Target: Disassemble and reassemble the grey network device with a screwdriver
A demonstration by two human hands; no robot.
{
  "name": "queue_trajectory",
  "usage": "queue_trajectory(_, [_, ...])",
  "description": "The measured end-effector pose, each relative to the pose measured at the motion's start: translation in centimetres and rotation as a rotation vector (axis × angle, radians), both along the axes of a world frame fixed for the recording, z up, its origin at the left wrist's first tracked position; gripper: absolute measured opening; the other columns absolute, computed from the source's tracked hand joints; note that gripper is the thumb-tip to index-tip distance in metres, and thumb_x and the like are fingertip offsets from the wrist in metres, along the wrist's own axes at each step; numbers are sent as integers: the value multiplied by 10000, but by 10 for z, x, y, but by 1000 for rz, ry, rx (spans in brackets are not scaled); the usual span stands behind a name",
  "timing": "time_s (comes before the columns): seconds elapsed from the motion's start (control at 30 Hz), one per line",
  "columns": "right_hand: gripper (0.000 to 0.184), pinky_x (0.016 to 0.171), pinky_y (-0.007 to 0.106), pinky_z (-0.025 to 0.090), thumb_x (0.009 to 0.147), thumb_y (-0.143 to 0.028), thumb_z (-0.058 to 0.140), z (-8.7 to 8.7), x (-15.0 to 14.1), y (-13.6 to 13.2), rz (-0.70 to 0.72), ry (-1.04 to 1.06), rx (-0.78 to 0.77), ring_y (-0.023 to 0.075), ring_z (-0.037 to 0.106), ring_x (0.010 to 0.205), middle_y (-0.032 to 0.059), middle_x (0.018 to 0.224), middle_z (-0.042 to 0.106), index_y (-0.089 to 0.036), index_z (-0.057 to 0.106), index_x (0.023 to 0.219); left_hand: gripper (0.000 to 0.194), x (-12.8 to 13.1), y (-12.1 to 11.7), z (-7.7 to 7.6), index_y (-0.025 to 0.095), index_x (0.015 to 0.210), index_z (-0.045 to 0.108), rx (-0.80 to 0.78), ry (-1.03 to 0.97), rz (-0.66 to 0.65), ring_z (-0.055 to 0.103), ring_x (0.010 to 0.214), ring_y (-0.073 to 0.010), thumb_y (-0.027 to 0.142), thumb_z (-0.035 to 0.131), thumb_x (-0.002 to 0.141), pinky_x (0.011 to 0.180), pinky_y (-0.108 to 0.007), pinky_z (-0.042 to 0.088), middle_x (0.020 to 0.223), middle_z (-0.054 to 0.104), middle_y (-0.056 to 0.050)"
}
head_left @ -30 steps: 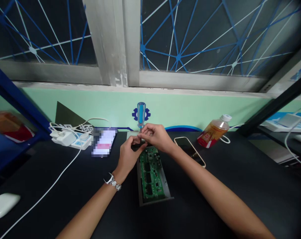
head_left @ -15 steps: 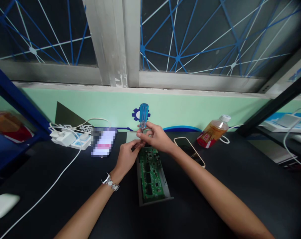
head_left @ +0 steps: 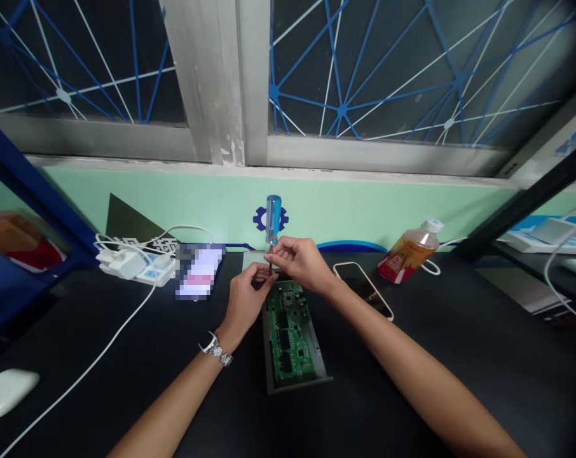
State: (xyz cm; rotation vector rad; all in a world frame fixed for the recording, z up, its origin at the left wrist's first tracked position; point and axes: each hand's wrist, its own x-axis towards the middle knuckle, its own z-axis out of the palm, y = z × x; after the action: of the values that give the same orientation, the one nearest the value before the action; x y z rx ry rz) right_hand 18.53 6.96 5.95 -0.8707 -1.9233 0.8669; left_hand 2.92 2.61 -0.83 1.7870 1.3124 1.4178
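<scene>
A screwdriver [head_left: 273, 216] with a clear blue handle stands upright, its shaft pointing down. The fingertips of my right hand [head_left: 300, 262] are pinched round the upper shaft, just beneath the handle. Lower down, my left hand [head_left: 246, 296], with a metal-band watch on its wrist, has its thumb and fingers closed about the shaft's bottom end. Those fingers hide the tip and anything small at it. Below both hands a green circuit board [head_left: 295, 343] sits in a shallow metal tray [head_left: 300, 385], whose far end is partly covered by the hands.
A lit phone [head_left: 199, 273] lies left of my hands beside a white power strip [head_left: 157, 270] with plugs and cables. On the right are a dark phone [head_left: 363, 289] and a drink bottle [head_left: 407, 252]. A white mouse [head_left: 9, 394] rests at the near left of the black table [head_left: 374, 407].
The screwdriver handle turned and swayed slightly right, then back left. My right fingers rose toward the handle and came down again. My left hand drew a little nearer, then returned; the board stayed put.
</scene>
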Motion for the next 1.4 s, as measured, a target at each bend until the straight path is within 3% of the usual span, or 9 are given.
queue_trajectory(0.13, [238,511,231,397,829,-338,701,-5,-5,-1,-98,15,29,94,482,515,-28,585,569,-183,564,711,179,1,0,-2,199,965,736,-14,0,5,725,826,-199,339,637,912,759,-274,535,913,778,-35])
queue_trajectory(0.23, [246,554,245,438,820,-385,717,-3,-5,0,-90,1,16,111,519,576,-18,662,594,-190,569,791,213,-1,0,-1,202,1029,748,-7,17,-7,731,852,-211,337,623,921,757,-275,533,967,786,-41])
queue_trajectory(0.37, [322,686,292,510,884,-429,642,10,0,3,42,31,-14,164,605,791,30,891,643,-204,591,1109,244,-2,0,0,203,1046,749,-33,47,-23,734,850,-224,362,606,929,753,-286,536,980,789,-44])
queue_trajectory(0.5, [223,848,340,505,952,-389,544,20,5,4,211,93,-63,191,610,969,54,1006,664,-213,642,1049,271,-4,0,-1,193,1078,730,-68,9,-62,737,928,-243,369,571,948,816,-310,542,1004,786,-64])
queue_trajectory(0.77, [293,654,271,438,817,-424,729,16,-5,4,79,156,-80,116,502,679,-16,827,580,-222,521,861,204,5,-9,-2,199,1098,636,-18,61,-61,694,1004,-229,270,485,981,885,-339,514,1074,735,-88])
queue_trajectory(0.87, [286,664,273,412,814,-390,741,18,-9,1,44,155,26,119,486,693,-21,801,549,-218,513,819,219,12,-14,-10,200,1141,562,38,158,22,634,1086,-243,169,505,933,955,-381,475,1131,674,-102])
queue_trajectory(1.07, [274,679,285,389,837,-393,718,15,-11,-4,-67,139,121,130,460,693,-25,766,533,-221,506,810,504,16,-18,-17,204,1228,473,18,298,131,605,1071,-250,-40,424,789,927,-403,461,1134,626,-95])
queue_trajectory(1.27, [270,678,284,408,851,-419,697,12,-14,-10,-170,134,173,129,463,675,-19,768,546,-220,516,827,474,18,-20,-11,221,1144,507,14,383,161,612,1035,-265,-47,429,761,884,-397,452,1074,634,-78])
queue_trajectory(1.4, [288,600,280,417,866,-472,669,9,-12,-13,-196,108,121,119,492,604,-22,735,576,-228,518,894,432,16,-20,-11,213,1109,521,7,395,154,605,1035,-263,-41,423,773,875,-395,449,1056,630,-78])
